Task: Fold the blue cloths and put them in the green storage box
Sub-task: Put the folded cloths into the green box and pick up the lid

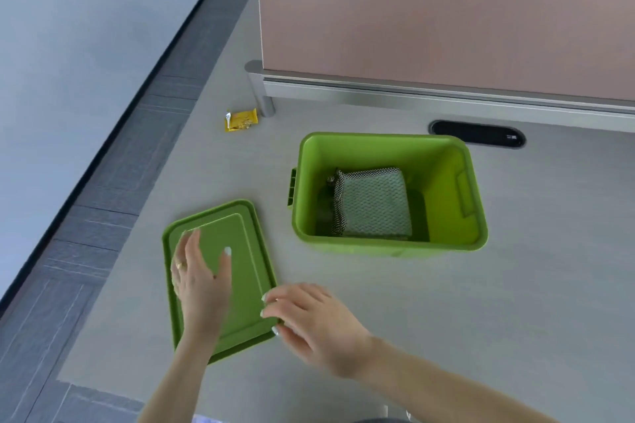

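Note:
The green storage box [476, 161] stands open on the desk at centre right. Inside it lies a folded cloth [372, 204] with a fine checked pattern, looking greenish under the box's tint. The box's green lid [247, 288] lies flat on the desk to the box's lower left. My left hand [199, 280] hovers over or rests on the lid's left half with fingers spread and straight. My right hand [309, 319] is at the lid's right edge, its fingertips curled down against the rim; whether they grip the rim cannot be told.
A yellow snack wrapper [240, 119] lies at the back left of the desk [515, 302]. A pink partition [429, 31] runs along the back, with a black cable grommet [477, 134] just behind the box. The desk's left edge drops to grey floor.

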A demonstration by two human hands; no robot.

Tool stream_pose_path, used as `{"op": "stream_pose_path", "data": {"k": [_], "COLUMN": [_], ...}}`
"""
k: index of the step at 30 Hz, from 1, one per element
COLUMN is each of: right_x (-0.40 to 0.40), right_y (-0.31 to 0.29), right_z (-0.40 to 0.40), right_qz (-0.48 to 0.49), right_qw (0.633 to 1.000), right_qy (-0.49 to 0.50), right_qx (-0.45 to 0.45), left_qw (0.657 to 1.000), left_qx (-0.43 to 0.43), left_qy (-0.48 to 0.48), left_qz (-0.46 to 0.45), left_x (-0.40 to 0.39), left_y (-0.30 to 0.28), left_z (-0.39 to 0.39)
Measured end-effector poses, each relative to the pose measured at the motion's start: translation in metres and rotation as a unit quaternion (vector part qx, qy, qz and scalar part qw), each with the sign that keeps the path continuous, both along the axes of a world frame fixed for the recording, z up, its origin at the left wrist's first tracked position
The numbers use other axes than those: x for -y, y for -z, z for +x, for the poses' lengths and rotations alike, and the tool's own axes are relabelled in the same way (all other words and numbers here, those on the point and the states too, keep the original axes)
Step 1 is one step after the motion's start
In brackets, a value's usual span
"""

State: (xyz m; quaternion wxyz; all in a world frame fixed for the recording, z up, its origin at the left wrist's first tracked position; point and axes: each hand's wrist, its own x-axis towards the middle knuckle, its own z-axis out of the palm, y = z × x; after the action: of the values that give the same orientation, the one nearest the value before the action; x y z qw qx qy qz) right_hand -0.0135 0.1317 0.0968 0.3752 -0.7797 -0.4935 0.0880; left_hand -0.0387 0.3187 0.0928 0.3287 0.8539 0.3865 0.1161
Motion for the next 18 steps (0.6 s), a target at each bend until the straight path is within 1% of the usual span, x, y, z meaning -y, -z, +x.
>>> {"op": "stream_pose_path", "data": {"k": [2,3,5,6,8,10,12,13,15,17,18], "right_x": [-0.017,-0.024,-0.037,-0.042,-0.048,-0.053,-0.058,-0.061,-0.064,-0.057,-0.052], "right_y": [0.011,0.015,0.022,0.024,0.028,0.033,0.038,0.04,0.041,0.037,0.036], "right_z": [-0.007,-0.008,-0.008,-0.008,-0.009,-0.011,-0.014,-0.014,-0.01,-0.003,-0.001], "right_qz": [-0.071,-0.108,-0.166,-0.179,-0.189,-0.194,-0.183,-0.159,-0.125,-0.126,-0.132], "right_qw": [0.995,0.985,0.953,0.935,0.903,0.867,0.841,0.823,0.774,0.729,0.717], "right_qy": [0.029,0.05,0.093,0.11,0.13,0.144,0.164,0.184,0.233,0.267,0.268], "right_qx": [-0.07,-0.122,-0.237,-0.285,-0.363,-0.436,-0.483,-0.513,-0.575,-0.618,-0.63], "left_qw": [0.99,0.982,0.969,0.966,0.955,0.943,0.935,0.93,0.922,0.913,0.906], "left_qx": [-0.11,-0.146,-0.174,-0.159,-0.093,-0.049,-0.035,-0.029,-0.03,-0.052,-0.06], "left_qy": [-0.076,-0.104,-0.129,-0.137,-0.154,-0.164,-0.168,-0.174,-0.186,-0.206,-0.211], "left_qz": [-0.04,-0.067,-0.12,-0.154,-0.238,-0.284,-0.309,-0.323,-0.339,-0.349,-0.362], "left_x": [-0.022,-0.031,-0.038,-0.04,-0.038,-0.037,-0.037,-0.039,-0.043,-0.047,-0.049], "left_y": [0.022,0.03,0.041,0.045,0.047,0.047,0.043,0.042,0.041,0.04,0.041], "left_z": [-0.022,-0.032,-0.048,-0.052,-0.057,-0.06,-0.064,-0.066,-0.071,-0.075,-0.078]}}
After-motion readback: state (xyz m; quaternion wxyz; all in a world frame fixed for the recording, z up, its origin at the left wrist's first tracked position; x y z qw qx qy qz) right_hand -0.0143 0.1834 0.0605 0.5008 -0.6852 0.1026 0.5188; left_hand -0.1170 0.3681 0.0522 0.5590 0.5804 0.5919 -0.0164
